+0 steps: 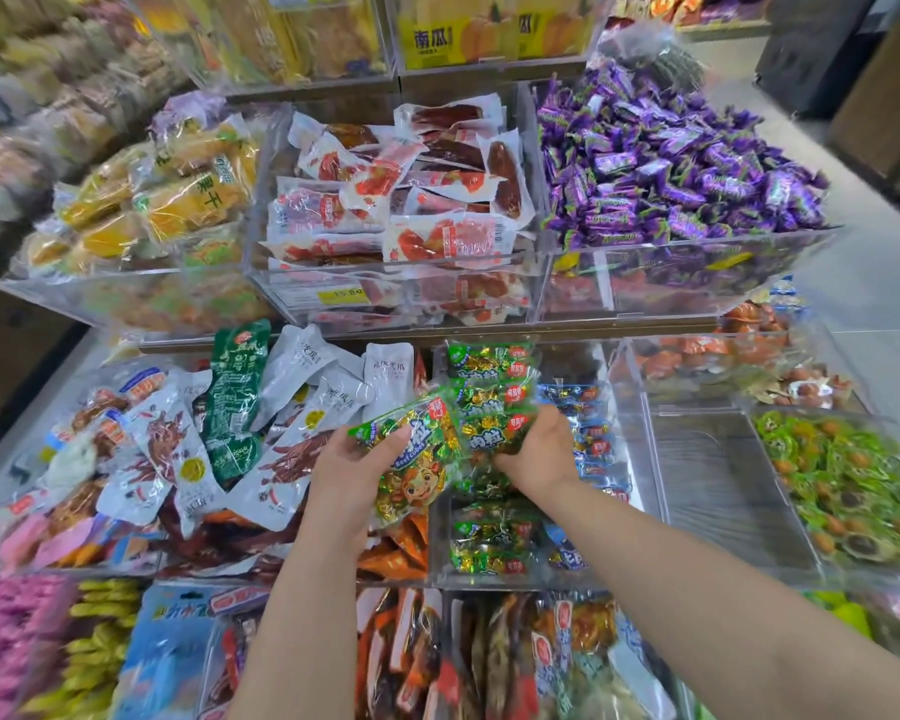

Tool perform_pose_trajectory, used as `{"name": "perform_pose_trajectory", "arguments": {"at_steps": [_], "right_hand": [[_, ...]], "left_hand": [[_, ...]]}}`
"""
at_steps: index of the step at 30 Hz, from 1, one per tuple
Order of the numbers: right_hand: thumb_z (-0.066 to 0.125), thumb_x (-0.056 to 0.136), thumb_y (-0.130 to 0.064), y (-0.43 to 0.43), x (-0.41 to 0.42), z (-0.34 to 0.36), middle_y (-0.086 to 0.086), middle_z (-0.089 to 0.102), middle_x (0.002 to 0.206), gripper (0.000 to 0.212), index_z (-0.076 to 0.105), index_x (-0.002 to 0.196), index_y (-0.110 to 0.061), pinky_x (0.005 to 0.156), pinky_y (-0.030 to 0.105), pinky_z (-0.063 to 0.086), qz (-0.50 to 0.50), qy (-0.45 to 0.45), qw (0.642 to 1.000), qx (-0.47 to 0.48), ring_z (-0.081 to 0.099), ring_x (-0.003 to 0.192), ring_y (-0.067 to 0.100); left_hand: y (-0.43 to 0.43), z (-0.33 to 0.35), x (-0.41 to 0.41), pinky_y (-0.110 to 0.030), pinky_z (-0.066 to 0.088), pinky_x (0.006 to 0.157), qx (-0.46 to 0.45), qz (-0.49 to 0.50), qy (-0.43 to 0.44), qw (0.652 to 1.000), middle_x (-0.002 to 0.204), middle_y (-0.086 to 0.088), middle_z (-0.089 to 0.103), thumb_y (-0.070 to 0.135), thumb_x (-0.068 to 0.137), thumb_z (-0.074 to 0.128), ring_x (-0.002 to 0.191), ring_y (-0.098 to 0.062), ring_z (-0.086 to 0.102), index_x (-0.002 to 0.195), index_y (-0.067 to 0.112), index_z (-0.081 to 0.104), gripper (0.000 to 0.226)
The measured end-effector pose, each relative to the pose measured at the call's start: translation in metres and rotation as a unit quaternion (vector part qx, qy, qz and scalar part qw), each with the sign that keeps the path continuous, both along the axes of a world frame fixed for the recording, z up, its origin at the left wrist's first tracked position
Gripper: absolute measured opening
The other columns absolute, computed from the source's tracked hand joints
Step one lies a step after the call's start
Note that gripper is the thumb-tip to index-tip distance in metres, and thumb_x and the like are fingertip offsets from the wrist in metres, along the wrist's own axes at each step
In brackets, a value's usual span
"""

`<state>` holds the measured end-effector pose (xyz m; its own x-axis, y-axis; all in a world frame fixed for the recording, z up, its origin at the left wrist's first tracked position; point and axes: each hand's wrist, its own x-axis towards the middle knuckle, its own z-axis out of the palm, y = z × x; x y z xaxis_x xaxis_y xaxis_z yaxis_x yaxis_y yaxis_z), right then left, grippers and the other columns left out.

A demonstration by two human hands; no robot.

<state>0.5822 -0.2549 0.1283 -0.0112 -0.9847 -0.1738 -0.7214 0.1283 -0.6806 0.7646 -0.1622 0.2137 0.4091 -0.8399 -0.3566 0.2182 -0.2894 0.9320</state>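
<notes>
Left hand (349,462) clasps glossy green foil beef-cube snack packet (418,459), thumb across its front. Packet held tilted over left edge of clear acrylic bin (640,475). Right hand (536,454) grasps near end of row of matching green packets (489,389) standing in bin; fingertips hidden behind them.

Risks:
- Slick foil slips from one-handed grip, packet drops among white pouches (302,366) left of bin.
- Row topples forward if right hand lets go before gap filled.
- Forced insertion pushes neighbours onto blue packets (583,444) alongside.
</notes>
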Motion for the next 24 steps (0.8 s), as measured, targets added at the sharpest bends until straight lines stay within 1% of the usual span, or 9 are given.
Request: {"name": "perform_pose_trajectory", "arguments": {"at_steps": [4,7,10,12,14,17,19,21,24], "right_hand": [[0.084,0.063,-0.041,0.005,-0.010,-0.002,0.009,0.030,0.131,0.095,0.026,0.132,-0.013,0.101,0.031,0.035,0.044,0.028,0.997,0.058,0.034,0.121,0.024],[0.085,0.055,-0.051,0.006,-0.014,0.006,0.010,0.026,0.137,0.112,0.020,0.138,-0.013,0.105,0.035,0.032,0.053,0.018,0.993,0.102,0.030,0.128,0.026],[0.084,0.063,-0.041,0.008,-0.020,0.016,0.011,0.020,0.145,0.113,0.012,0.145,-0.014,0.110,0.039,0.027,0.050,-0.031,0.992,0.110,0.023,0.136,0.028],[0.077,0.074,-0.030,0.011,-0.026,0.022,0.010,0.024,0.144,0.093,0.019,0.145,-0.014,0.110,0.039,0.026,0.028,-0.066,0.995,0.064,0.024,0.135,0.027],[0.067,0.084,-0.023,0.018,-0.033,0.031,0.007,0.036,0.136,0.056,0.041,0.133,-0.018,0.105,0.034,0.033,-0.023,-0.158,0.987,-0.014,0.038,0.127,0.022],[0.063,0.087,-0.032,0.033,-0.038,0.048,-0.001,0.060,0.117,0.020,0.059,0.106,-0.032,0.086,0.024,0.047,-0.004,-0.377,0.926,0.037,0.060,0.104,0.013],[0.073,0.077,-0.036,0.039,-0.039,0.053,-0.008,0.064,0.113,0.041,0.058,0.115,-0.036,0.080,0.019,0.051,0.097,-0.373,0.919,0.081,0.063,0.099,0.004],[0.082,0.069,-0.029,0.038,-0.040,0.051,-0.012,0.062,0.108,0.071,0.047,0.130,-0.035,0.080,0.020,0.051,0.116,-0.340,0.930,0.080,0.062,0.096,0.001],[0.086,0.063,-0.027,0.035,-0.042,0.046,-0.005,0.059,0.109,0.086,0.038,0.134,-0.032,0.093,0.034,0.049,0.129,-0.306,0.931,0.149,0.057,0.102,0.011]], "left_hand": [[-0.002,-0.010,-0.007,-0.042,0.057,0.079,0.000,-0.015,0.014,1.000,0.097,-0.007,0.075,0.026,0.064,0.082,0.089,-0.023,0.072,0.098,0.015,0.064,0.041],[-0.005,-0.018,-0.014,-0.044,0.058,0.081,0.021,-0.034,0.003,0.999,0.094,-0.006,0.075,0.020,0.074,0.080,0.091,-0.026,0.071,0.098,0.013,0.064,0.030],[-0.006,-0.021,-0.020,-0.050,0.054,0.089,0.030,-0.059,0.006,0.998,0.097,-0.006,0.075,0.021,0.076,0.080,0.095,-0.026,0.070,0.100,0.013,0.064,0.029],[-0.005,-0.021,-0.022,-0.052,0.051,0.093,0.026,-0.073,0.006,0.997,0.098,-0.007,0.074,0.021,0.076,0.080,0.096,-0.026,0.070,0.103,0.011,0.063,0.033],[-0.004,-0.023,-0.022,-0.054,0.051,0.093,0.019,-0.078,0.006,0.997,0.092,-0.004,0.075,0.022,0.072,0.081,0.094,-0.027,0.070,0.098,0.012,0.062,0.035],[-0.003,-0.024,-0.028,-0.052,0.052,0.091,0.010,-0.093,0.009,0.996,0.090,-0.005,0.075,0.020,0.073,0.081,0.093,-0.027,0.070,0.095,0.013,0.061,0.031],[-0.004,-0.023,-0.034,-0.050,0.054,0.088,0.005,-0.101,0.007,0.995,0.094,-0.007,0.074,0.019,0.075,0.080,0.093,-0.027,0.070,0.097,0.013,0.061,0.029],[-0.006,-0.022,-0.037,-0.045,0.056,0.084,0.001,-0.114,0.002,0.993,0.094,-0.006,0.074,0.019,0.076,0.079,0.093,-0.026,0.070,0.098,0.013,0.061,0.029],[-0.006,-0.018,-0.040,-0.029,0.057,0.068,0.001,-0.163,-0.028,0.986,0.089,0.002,0.074,0.023,0.077,0.079,0.087,-0.016,0.071,0.097,0.018,0.060,0.028]]}}
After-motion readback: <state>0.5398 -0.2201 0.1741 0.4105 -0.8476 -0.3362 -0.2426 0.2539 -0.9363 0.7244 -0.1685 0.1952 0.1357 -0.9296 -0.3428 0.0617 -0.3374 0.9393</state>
